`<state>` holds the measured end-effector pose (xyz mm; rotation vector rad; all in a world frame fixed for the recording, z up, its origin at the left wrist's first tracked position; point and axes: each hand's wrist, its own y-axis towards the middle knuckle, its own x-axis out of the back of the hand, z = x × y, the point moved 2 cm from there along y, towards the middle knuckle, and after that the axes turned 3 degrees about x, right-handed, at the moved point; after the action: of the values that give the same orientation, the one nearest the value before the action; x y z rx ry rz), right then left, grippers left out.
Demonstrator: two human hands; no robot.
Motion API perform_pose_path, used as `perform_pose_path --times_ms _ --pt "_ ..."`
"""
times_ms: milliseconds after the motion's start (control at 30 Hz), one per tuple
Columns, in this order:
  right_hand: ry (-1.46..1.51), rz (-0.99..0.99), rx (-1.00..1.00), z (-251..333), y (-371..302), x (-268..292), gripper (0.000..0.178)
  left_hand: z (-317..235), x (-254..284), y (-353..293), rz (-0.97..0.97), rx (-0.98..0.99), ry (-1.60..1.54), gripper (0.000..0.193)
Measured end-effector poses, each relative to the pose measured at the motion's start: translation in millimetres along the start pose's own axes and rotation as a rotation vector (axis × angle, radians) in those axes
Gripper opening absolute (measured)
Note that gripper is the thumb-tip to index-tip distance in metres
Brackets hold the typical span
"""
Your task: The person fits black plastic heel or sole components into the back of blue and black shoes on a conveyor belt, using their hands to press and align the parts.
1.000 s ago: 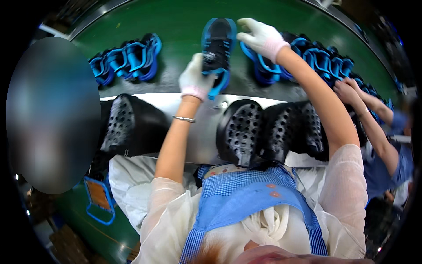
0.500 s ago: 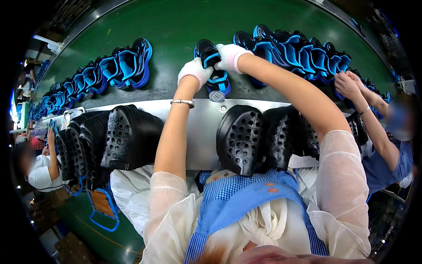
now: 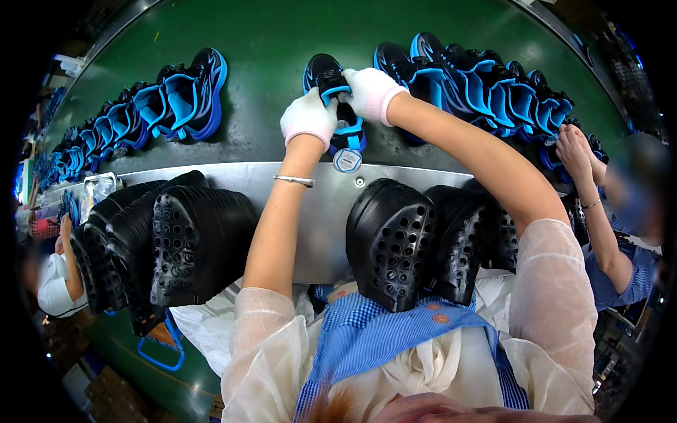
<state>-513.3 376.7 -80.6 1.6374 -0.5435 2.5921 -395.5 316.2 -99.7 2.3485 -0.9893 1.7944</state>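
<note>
A black sneaker with a bright blue lining (image 3: 323, 69) stands on the green work surface in front of me, toe pointing away. My left hand (image 3: 309, 118), in a white glove, is closed on the left side of its opening. On the other side, my right hand (image 3: 368, 93), gloved too, grips the shoe near its tongue and collar. The fingertips of both are partly hidden inside the opening. A round, pale tag with a blue rim (image 3: 348, 161) lies at the heel, over the metal edge.
Rows of similar sneakers stand at left (image 3: 185, 99) and right (image 3: 451, 81). Black shoe-shaped pieces with holed undersides fill the near edge at left (image 3: 201, 243) and right (image 3: 395, 243). A co-worker's hands (image 3: 575, 148) are at the right row; another person (image 3: 60, 278) sits at far left.
Both my hands stay on the sneaker, the left shifting slightly left. The view has shifted a little. The co-worker's hands at right appear lower.
</note>
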Motion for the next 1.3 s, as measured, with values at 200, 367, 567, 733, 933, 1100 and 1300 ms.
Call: perform_pose_path --times_ms 200,367,567,733,933,1100,1300 --pt "0.024 -0.073 0.010 -6 1 9 0.035 -12 8 -5 -0.067 -0.002 0.007 0.038" --pt "-0.048 0.069 0.045 1 -30 51 0.054 19 20 8 -0.147 0.008 -0.049 0.039" --pt "-0.067 -0.264 0.059 -5 -186 119 0.039 34 67 -6 -0.661 -0.068 0.131 0.041" --pt "0.142 -0.577 -0.158 -20 -319 120 0.030 -36 60 -39 -0.496 -0.775 -0.173 0.032" --pt "0.167 -0.744 -0.446 -27 -420 98 0.022 -90 -20 -59 0.143 -0.972 -0.131 0.048" --pt "-0.035 -0.858 -0.616 -49 -480 91 0.020 -97 -38 -30 0.120 -0.923 -0.093 0.037" --pt "-0.269 -0.779 -0.772 -96 -519 81 0.027 -112 -32 -16 0.300 -0.758 -0.126 0.031"
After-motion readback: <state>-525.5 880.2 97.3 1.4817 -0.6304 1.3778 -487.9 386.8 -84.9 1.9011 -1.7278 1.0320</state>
